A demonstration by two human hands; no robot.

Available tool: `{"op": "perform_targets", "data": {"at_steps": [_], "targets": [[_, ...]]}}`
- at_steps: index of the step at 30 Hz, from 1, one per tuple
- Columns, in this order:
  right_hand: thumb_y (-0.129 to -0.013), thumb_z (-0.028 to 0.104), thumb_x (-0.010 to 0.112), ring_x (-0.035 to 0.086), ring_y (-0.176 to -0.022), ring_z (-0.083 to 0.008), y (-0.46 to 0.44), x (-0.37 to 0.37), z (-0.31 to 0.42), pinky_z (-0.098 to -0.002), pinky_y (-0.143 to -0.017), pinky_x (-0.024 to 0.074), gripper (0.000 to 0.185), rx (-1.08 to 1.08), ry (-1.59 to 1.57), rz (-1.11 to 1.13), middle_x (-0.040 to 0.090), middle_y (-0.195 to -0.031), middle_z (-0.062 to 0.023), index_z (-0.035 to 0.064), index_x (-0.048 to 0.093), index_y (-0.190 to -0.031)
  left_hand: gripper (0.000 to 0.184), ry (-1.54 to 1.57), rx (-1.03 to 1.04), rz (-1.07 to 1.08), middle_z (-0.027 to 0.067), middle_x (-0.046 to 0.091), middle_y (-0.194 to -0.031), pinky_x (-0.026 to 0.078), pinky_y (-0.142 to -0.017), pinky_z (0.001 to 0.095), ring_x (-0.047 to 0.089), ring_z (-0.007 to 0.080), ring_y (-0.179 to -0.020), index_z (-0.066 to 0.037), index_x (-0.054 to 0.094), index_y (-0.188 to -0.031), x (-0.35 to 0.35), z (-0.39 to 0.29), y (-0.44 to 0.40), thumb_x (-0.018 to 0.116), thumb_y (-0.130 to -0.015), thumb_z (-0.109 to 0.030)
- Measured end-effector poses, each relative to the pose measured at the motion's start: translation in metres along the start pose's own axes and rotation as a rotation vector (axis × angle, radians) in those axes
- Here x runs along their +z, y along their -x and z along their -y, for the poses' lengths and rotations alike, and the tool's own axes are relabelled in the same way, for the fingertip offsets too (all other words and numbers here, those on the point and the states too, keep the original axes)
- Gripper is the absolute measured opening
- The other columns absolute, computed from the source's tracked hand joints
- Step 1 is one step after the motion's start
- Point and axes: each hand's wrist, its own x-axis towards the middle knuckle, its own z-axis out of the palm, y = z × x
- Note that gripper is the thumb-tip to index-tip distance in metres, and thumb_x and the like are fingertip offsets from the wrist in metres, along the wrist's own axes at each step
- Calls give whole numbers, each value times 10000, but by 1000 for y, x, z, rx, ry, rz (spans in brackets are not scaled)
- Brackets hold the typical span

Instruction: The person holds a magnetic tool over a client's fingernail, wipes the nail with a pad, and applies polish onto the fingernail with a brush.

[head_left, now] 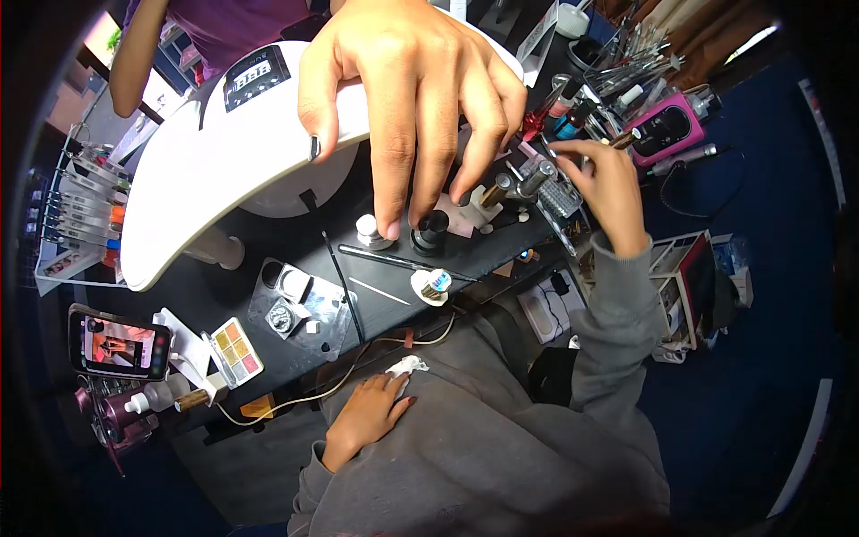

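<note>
My left hand [365, 419] rests on my lap, its fingers closed over a crumpled white tissue [408, 365] that pokes out past the fingertips. My right hand [607, 183] reaches over the table's right side among nail bottles and tools. Its thumb and index finger come together at a thin pale item, too small to name. Close by stand a metallic-capped bottle [540, 176] and a grey textured block [562, 199]. Another person's hand [416, 89] extends over the white nail lamp [201, 170], fingers pointing down above a white-capped jar [369, 228] and a black-capped bottle [430, 231].
Brushes [385, 258], a round white pot [432, 286] and a clear palette sheet [295, 309] lie near the table's front edge. A colour palette [235, 351] and a propped phone [121, 342] stand left. A white cable [344, 380] hangs along the edge. A pink device [669, 130] sits right.
</note>
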Motion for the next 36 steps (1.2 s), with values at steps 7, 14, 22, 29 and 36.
{"op": "perform_targets", "data": {"at_steps": [7, 14, 22, 29, 36], "targets": [[-687, 429, 707, 642, -603, -223, -46, 17, 4, -326, -565, 478, 367, 155, 285, 355, 627, -569, -89, 64, 702, -651, 439, 59, -16, 28, 230, 542, -1078, 403, -866, 420, 530, 374, -994, -14, 485, -1196, -10, -9, 2, 504, -882, -321], [-629, 267, 748, 650, -680, -250, -46, 13, 0, -347, -617, 498, 209, 136, 188, 318, 659, -684, -107, 87, 711, -730, 448, 54, 4, -25, 249, 516, -1141, 410, -873, 414, 525, 395, -1003, -5, 476, -1203, -6, -2, 9, 507, -883, -316], [-809, 67, 644, 437, -503, -18, 42, -80, 64, -166, -435, 301, 154, 324, -771, -207, 602, -710, -10, -27, 649, -932, 462, 299, 316, 45, 213, 460, -1261, 409, -931, 384, 489, 342, -1120, -32, 421, -1274, -82, -53, 31, 526, -883, -254], [-660, 24, 755, 567, -608, -73, 91, -58, 151, -163, -472, 407, 196, -302, -1021, 445, 643, -797, -73, 67, 701, -843, 311, 895, 474, -539, 139, 651, -981, 508, -765, 262, 647, 174, -872, 16, 617, -1007, -104, -88, 39, 718, -721, -51], [-780, 142, 678, 532, -583, -83, 92, -36, 184, -182, -492, 416, 179, -475, -1223, 564, 625, -838, -102, 16, 677, -907, 197, 484, 569, -1544, 185, 644, -779, 548, -670, 331, 652, 309, -774, 59, 618, -873, -110, -47, 171, 629, -681, 98]]}}
